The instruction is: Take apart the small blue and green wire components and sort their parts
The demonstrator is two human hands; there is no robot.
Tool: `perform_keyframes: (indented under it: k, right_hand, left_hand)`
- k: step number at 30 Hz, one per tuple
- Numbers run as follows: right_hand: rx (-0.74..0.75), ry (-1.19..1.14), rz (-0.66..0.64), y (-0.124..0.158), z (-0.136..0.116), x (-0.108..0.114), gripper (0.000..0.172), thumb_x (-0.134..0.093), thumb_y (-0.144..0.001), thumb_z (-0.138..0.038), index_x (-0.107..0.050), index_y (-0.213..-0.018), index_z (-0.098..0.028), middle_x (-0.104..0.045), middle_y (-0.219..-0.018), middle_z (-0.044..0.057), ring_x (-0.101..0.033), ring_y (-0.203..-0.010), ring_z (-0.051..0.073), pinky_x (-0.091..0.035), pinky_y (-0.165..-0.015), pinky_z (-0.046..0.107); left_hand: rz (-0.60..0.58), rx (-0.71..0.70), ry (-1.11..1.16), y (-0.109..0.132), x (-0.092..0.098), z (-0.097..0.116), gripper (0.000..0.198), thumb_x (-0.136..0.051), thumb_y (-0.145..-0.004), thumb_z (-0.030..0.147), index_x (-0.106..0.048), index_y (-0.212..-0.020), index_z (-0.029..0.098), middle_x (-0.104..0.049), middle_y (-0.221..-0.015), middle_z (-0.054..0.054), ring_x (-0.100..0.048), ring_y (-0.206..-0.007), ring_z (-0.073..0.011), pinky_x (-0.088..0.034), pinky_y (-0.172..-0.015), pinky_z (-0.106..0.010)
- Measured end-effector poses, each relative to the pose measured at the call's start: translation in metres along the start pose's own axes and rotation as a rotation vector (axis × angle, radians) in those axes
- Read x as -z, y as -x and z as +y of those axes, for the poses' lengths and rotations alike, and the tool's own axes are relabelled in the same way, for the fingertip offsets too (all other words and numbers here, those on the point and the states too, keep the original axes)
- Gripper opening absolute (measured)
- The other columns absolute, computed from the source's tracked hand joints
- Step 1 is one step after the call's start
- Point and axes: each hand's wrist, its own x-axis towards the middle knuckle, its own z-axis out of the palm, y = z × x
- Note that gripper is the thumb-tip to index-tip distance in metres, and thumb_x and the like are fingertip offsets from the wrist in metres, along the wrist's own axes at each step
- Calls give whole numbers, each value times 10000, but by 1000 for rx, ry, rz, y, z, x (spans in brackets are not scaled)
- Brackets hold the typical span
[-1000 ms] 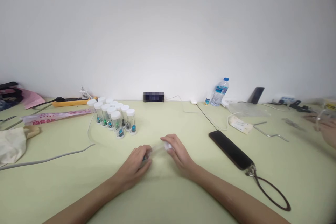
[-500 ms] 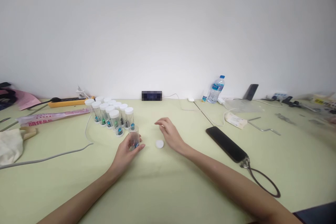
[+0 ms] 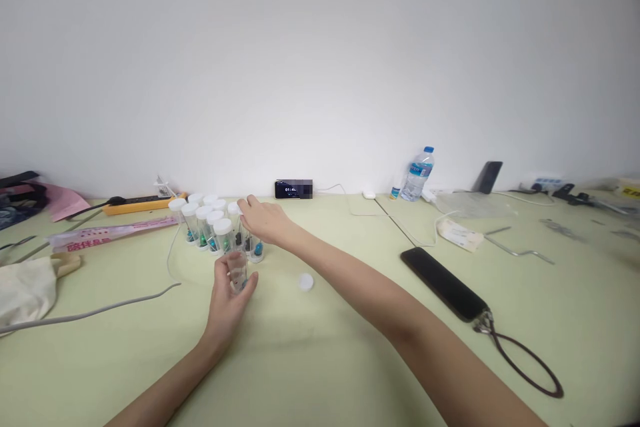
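My left hand (image 3: 225, 290) is wrapped around a clear, uncapped tube (image 3: 237, 269), upright just in front of a cluster of tubes. Small contents show low in it, too blurred to name. My right hand (image 3: 264, 219) reaches across with bent fingers over the cluster's right end; its fingertips are by the white caps, and whatever they hold is hidden. Several clear tubes with white caps (image 3: 223, 227) stand close together, with small blue, green and dark pieces inside. Beneath my right palm stands a tube with a blue piece (image 3: 258, 249). A loose white cap (image 3: 306, 281) lies on the table.
A black phone (image 3: 444, 283) with a strap lies at right. Farther back are a water bottle (image 3: 417, 175), a small lit display (image 3: 293, 189) and a bent metal rod (image 3: 520, 250). At left are a yellow power strip (image 3: 145, 205), a grey cable (image 3: 100, 311) and cloth (image 3: 25, 287).
My right hand has moved left from near the loose cap to the tube cluster. My left hand has shifted left with the clear tube. The view has turned slightly.
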Motion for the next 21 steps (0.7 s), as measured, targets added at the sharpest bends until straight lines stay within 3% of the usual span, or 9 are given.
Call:
perform_keyframes:
  k: [4, 8, 10, 12, 15, 19, 21]
  right_hand:
    - [5, 13, 1, 11, 3, 2, 274, -279, -986, -303, -360, -1203, -158, -502, -1125, 115, -634, -835, 243, -503, -649, 381]
    - [-6, 39, -19, 27, 11, 10, 241, -278, -990, -297, -408, -1141, -162, -496, -1100, 108, -633, -770, 220, -487, -611, 349]
    - [-29, 42, -9, 41, 17, 17, 251, -277, -991, -311, -434, -1103, -149, -506, -1069, 116, -624, -731, 214, -473, -591, 339]
    - [-63, 27, 5, 59, 24, 24, 261, -287, -989, -325, -443, -1091, -142, -521, -1038, 122, -611, -704, 211, -457, -582, 331]
    - [-142, -34, 26, 88, 35, 37, 239, -311, -982, -316, -451, -1088, -154, -554, -989, 102, -594, -674, 204, -425, -580, 314]
    - [-215, -221, 80, 117, 47, 49, 235, -332, -974, -326, -444, -1122, -182, -570, -1011, 83, -581, -720, 189, -405, -617, 296]
    - [-245, -346, 101, 127, 53, 54, 227, -344, -965, -330, -445, -1118, -196, -575, -1009, 66, -574, -755, 184, -406, -644, 294]
  left_hand:
    - [182, -200, -74, -1, 4, 5, 513, -565, -818, 337, -297, -1250, 271, -320, -1290, -83, -347, -1261, -262, -321, -1051, -476]
    - [395, -604, -250, 0, 18, 4, 625, -662, -708, 278, -328, -1236, 250, -316, -1225, -98, -369, -1220, -316, -338, -1033, -521]
    - [417, -829, -321, 6, 19, 3, 662, -705, -641, 248, -340, -1191, 286, -333, -1149, -82, -458, -1106, -309, -422, -948, -510]
    - [306, -943, -353, 14, 11, 6, 664, -701, -643, 214, -339, -1189, 318, -358, -1115, -74, -504, -1033, -289, -470, -888, -477]
    - [76, -852, -403, 18, -18, 23, 720, -662, -717, 190, -272, -1316, 280, -389, -1238, -125, -431, -1189, -320, -416, -964, -479]
    - [-100, -589, -406, -2, -60, 52, 907, -619, -777, 300, -12, -1446, 212, -187, -1472, -180, -211, -1365, -355, -326, -1030, -521]
    - [-153, -517, -422, -16, -73, 60, 889, -597, -763, 282, -31, -1446, 220, -318, -1410, -165, -282, -1327, -363, -343, -990, -529]
